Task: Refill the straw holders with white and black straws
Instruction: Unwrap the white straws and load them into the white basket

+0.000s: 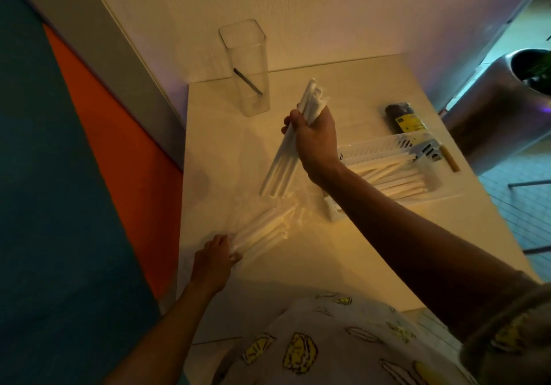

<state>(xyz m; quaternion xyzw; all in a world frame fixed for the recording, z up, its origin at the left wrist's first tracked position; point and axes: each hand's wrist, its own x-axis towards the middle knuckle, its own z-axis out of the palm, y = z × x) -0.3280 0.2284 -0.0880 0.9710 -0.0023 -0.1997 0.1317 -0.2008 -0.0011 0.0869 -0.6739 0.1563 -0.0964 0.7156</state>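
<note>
My right hand (313, 140) is wrapped tight round a bundle of white straws (286, 152), held up off the tabletop (313, 265), tilted, top end leaning toward the clear holder (246, 65). Roughly four or five straws in that bundle, can't count exactly. My left hand (213, 261) rests on the near end of the plastic straw pack (262, 229), fingers lightly curled and pinching the wrap to steady it; pack lies flat on the tabletop, several white straws left inside, number unclear.

Right of my right hand: white slotted basket (384, 146), one of them, already well stocked with white straws lying flat, a dozen or so. Behind it, one dark packet with yellow label (405, 119), likely the black straws, looks unopened. One small brown stick-like item (450, 161) just beside the basket, can't identify.

Clear holder: one, upright at the back, holds a single dark straw (247, 82), otherwise unfilled.

Progress, my read: basket mostly done, white pack partly emptied, clear holder and black straws not started. About halfway.
</note>
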